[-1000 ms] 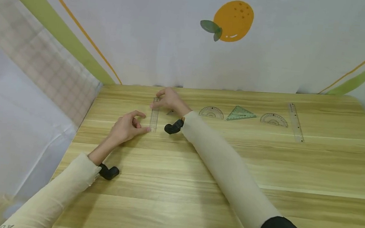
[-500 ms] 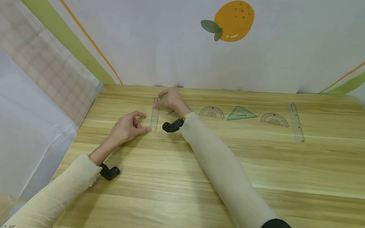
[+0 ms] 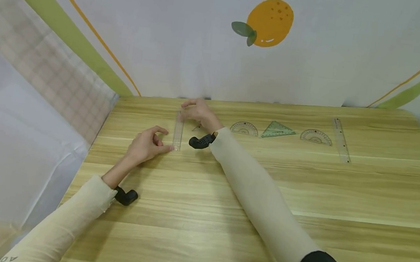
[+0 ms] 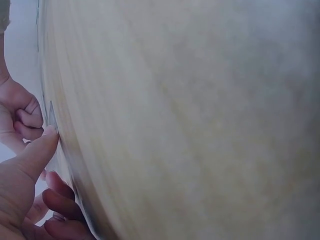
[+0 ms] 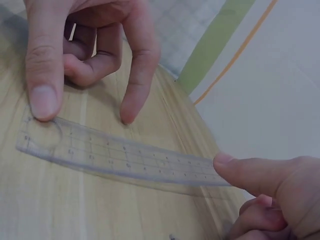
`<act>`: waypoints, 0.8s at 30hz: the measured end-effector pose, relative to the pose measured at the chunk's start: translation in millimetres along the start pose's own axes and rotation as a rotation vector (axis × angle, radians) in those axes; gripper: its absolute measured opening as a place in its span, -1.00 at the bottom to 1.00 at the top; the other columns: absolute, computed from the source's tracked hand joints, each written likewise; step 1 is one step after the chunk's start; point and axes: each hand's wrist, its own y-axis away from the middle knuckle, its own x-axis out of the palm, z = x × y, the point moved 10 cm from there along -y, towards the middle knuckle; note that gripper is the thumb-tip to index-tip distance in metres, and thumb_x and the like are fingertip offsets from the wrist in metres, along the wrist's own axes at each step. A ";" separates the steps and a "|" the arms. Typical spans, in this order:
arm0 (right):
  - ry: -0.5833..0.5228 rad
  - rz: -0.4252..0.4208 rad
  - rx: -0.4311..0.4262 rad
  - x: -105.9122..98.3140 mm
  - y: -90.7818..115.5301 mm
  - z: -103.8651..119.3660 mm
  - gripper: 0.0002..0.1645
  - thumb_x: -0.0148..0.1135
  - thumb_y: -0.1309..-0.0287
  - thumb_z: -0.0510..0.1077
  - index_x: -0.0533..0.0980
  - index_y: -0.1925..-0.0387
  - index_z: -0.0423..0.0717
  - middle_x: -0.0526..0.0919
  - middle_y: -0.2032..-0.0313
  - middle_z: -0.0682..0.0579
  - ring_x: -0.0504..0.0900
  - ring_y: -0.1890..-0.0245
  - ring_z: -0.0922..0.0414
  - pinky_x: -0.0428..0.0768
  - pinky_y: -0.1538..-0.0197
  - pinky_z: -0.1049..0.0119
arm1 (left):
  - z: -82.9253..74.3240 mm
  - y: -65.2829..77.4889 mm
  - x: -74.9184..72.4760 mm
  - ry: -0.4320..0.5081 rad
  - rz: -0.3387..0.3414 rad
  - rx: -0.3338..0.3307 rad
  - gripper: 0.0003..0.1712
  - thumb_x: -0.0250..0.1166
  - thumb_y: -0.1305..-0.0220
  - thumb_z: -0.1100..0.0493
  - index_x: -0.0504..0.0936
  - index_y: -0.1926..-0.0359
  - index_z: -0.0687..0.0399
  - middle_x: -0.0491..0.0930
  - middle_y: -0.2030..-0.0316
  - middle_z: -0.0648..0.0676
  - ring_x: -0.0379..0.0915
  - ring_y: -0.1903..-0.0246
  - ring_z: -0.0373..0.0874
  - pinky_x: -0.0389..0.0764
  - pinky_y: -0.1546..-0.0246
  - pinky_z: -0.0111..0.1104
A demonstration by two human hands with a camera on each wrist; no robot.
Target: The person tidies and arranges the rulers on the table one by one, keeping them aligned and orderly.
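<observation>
A clear plastic ruler [image 3: 177, 134] lies lengthwise near the table's back left. My left hand [image 3: 142, 146] is at its near end, the thumb [image 5: 45, 97] resting on the ruler and the index fingertip touching the tabletop beside it. At the far end my right hand [image 3: 199, 113] holds the ruler, thumb over the edge and other fingers curled below. In the right wrist view a shadow shows beneath the ruler's middle and far part. The left wrist view shows both hands at the left edge. Under my right hand, a small dark-marked piece [image 3: 197, 127] is mostly hidden.
Further right along the back lie a clear protractor [image 3: 244, 129], a green set square [image 3: 277, 130], another protractor [image 3: 316, 137] and a second ruler [image 3: 342, 140]. A white printed cloth [image 3: 158, 37] hangs behind the wooden table [image 3: 202, 214].
My right hand has shifted very slightly right and away at the ruler's far end, its fingers covering that end a little differently. My left hand and the ruler stay almost where they were.
</observation>
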 end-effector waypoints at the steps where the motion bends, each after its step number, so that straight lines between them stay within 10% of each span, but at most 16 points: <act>1: -0.012 0.009 0.005 0.0 -0.4 -0.8 -0.44 0.51 -0.13 -0.28 0.57 -0.18 -0.19 0.46 0.29 0.04 0.28 0.49 0.18 0.31 0.40 0.33 | -0.1 -0.1 -0.3 -0.002 0.000 0.000 -0.37 0.52 -0.22 0.07 0.53 -0.20 0.30 0.61 0.44 0.07 0.45 0.51 -0.05 0.43 0.41 -0.20; 13: -0.202 0.076 0.004 -0.4 -2.5 -4.2 -0.41 0.44 -0.25 -0.21 0.52 -0.30 -0.11 0.10 0.77 0.21 0.01 0.79 0.26 0.09 0.65 0.40 | -4.3 -2.8 0.2 0.019 0.027 -0.002 -0.40 0.52 -0.23 0.10 0.57 -0.18 0.31 0.61 0.44 0.08 0.42 0.51 -0.07 0.42 0.42 -0.23; 24: -0.457 0.122 -0.017 1.7 5.8 2.2 -0.52 0.32 -0.35 -0.30 0.52 -0.26 -0.28 0.37 0.53 0.05 0.08 0.74 0.28 0.08 0.66 0.44 | -3.1 -6.3 3.0 0.057 0.040 -0.010 -0.53 0.53 -0.20 0.17 0.65 -0.08 0.28 0.62 0.47 0.07 0.37 0.56 -0.14 0.34 0.54 -0.37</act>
